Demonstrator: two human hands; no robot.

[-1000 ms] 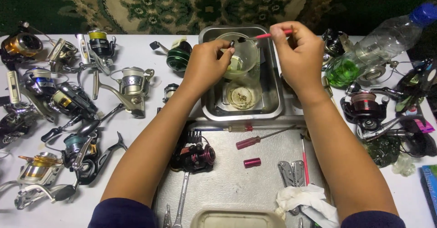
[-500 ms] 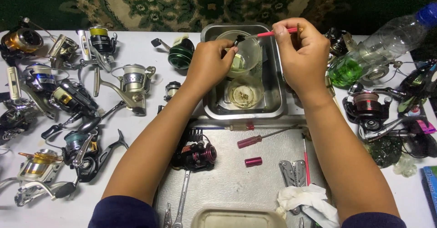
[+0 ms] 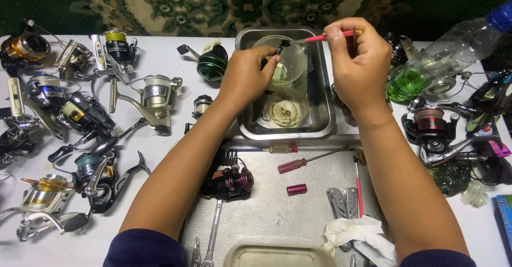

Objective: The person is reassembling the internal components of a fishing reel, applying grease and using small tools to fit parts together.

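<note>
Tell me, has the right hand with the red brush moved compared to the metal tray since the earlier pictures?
No. The right hand holds the red brush over the metal tray's far right corner, as before.

Pretty bright and even on the white table [image 3: 160, 155], light looks like it comes from overhead, so shadows under the reels [image 3: 85, 118] and arms are short and soft. There's some glare on the steel tray [image 3: 320, 123] rim and the metal sheet [image 3: 277, 213], plus a shine on the plastic bottle [image 3: 448, 48]. The carpet [image 3: 240, 3] at the top drops off dark, the corners bend a little from the wide lens, and everything's reasonably sharp apart from slight softness at the edges.
</note>
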